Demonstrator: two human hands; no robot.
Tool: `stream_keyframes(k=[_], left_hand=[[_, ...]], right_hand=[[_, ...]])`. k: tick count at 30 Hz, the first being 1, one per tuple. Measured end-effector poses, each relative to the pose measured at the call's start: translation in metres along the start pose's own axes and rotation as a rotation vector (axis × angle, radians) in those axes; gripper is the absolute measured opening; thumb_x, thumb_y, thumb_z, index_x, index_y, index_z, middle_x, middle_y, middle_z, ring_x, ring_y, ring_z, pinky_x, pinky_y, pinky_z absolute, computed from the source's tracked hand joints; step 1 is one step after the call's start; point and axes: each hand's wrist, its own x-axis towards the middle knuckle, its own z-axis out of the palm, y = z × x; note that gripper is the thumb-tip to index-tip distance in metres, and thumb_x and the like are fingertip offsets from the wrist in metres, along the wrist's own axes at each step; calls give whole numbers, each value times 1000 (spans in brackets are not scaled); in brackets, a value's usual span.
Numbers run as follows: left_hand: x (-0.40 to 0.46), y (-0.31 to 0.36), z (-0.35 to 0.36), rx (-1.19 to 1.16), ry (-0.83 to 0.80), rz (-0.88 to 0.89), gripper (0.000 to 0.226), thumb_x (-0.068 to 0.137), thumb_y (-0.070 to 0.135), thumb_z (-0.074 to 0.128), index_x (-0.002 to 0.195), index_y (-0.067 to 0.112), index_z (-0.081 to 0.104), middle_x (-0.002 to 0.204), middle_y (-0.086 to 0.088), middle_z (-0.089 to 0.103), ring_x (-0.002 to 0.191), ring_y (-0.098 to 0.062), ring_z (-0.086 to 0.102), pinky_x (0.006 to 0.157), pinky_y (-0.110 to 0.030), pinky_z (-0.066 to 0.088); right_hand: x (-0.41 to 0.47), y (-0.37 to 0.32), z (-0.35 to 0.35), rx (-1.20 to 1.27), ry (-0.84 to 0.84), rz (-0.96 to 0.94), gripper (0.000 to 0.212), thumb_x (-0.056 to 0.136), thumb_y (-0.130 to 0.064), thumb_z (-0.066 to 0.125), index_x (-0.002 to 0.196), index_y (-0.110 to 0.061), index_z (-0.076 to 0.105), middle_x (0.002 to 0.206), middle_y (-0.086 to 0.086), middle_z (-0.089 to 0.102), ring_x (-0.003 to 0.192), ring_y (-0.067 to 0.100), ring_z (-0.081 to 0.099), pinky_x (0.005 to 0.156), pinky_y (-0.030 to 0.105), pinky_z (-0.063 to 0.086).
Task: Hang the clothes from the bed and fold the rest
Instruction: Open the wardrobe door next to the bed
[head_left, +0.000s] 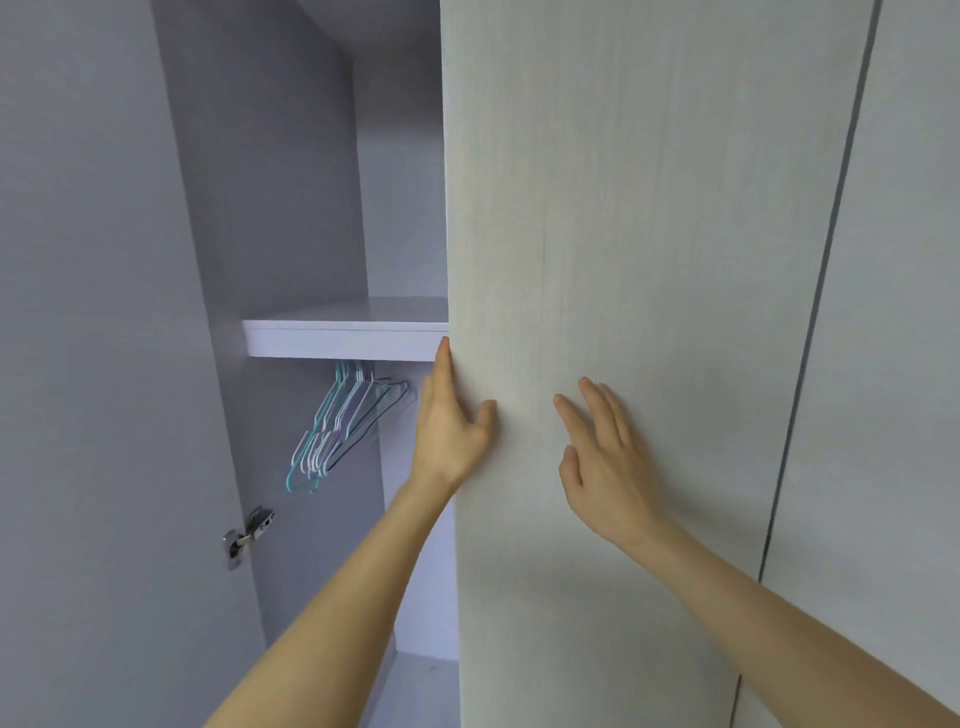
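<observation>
- So we're right up against a wardrobe, with a pale wood-grain door (597, 234) filling the middle of the view.
- Left hand (449, 423) is on the free edge of that door. The fingers go round behind the edge and the thumb sits on the front face, so that grip is grasping the door edge.
- Right hand (605, 457) is further right on the door's front face, fingers straight and spread a bit. Grip is released; the fingertips look to be on or just off the panel, can't really tell if they touch.
- Both forearms are bare, coming up from the bottom of the frame.
- Inside the open section there's a white shelf (343, 332) running across, its front edge reaching the left hand's fingertips.
- Just under the shelf hangs a bunch of empty hangers (340, 426), teal and white ones packed together, slanting down to the left. Nothing on them.
- The clothes and the bed from the task aren't in shot at all.
- Far left is another door (104, 364), swung open, with a metal hinge (248, 535) low down.
- On the right a dark seam separates the next closed panel (893, 312).
</observation>
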Motion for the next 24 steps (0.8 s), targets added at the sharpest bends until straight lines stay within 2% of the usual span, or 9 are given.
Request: stream_keyframes(k=[2,4,7,9,12,14,19,21,24], left_hand=[[-27,18,-18,-117,-13,48,53,79,19,54,123,45,38,115,24,54,101,-3,51,83,-12,42],[-51,35,-31,-191,-47,81,45,75,18,46,108,49,42,105,23,56,89,3,53,69,-7,41],[-81,58,-44,-272,-141,133,46,78,15,43,114,44,47,108,14,59,85,1,55,69,-9,43],[-96,72,-46,-332,-221,187,46,80,11,42,121,32,49,108,11,61,87,-1,57,75,-14,46],[-111,90,-42,-401,-305,261,45,83,10,40,125,24,49,112,6,61,94,-4,59,81,-25,51],[-120,103,-33,-455,-395,304,45,85,10,39,127,24,47,116,6,59,100,-4,58,83,-29,52],[-135,132,9,-468,-593,472,54,89,9,37,131,42,36,133,12,47,121,-3,47,97,-25,43],[-139,144,32,-411,-654,544,58,89,15,36,131,54,26,144,22,30,132,2,32,105,-20,35],[-148,167,70,-355,-723,672,65,89,22,40,131,63,12,146,34,6,138,5,16,99,-9,27]], right_hand=[[-18,-16,-9,122,31,64,49,82,-1,57,131,-3,51,144,21,37,133,37,35,106,39,29],[-37,-28,-19,221,57,122,46,86,-3,50,132,-4,48,147,18,32,135,32,31,107,31,27],[-64,-40,-42,300,97,198,45,89,-9,43,134,-6,46,147,11,32,135,20,29,106,8,19],[-80,-44,-59,336,114,253,47,89,-14,39,136,-8,44,145,8,35,134,16,31,104,1,15],[-97,-46,-85,394,154,300,45,91,-15,36,134,-7,45,140,4,41,130,15,39,109,20,31],[-107,-45,-107,415,200,330,42,93,-16,35,132,-7,47,135,1,44,126,13,43,106,32,39],[-130,-32,-168,498,348,397,33,97,-24,29,121,-23,51,121,-5,56,108,9,56,90,30,49],[-142,-27,-194,484,412,408,34,96,-34,28,120,-30,51,119,-12,58,105,6,58,84,23,49],[-159,-19,-228,333,468,459,31,95,-31,30,120,-39,47,116,-27,56,107,-3,55,86,17,46]])
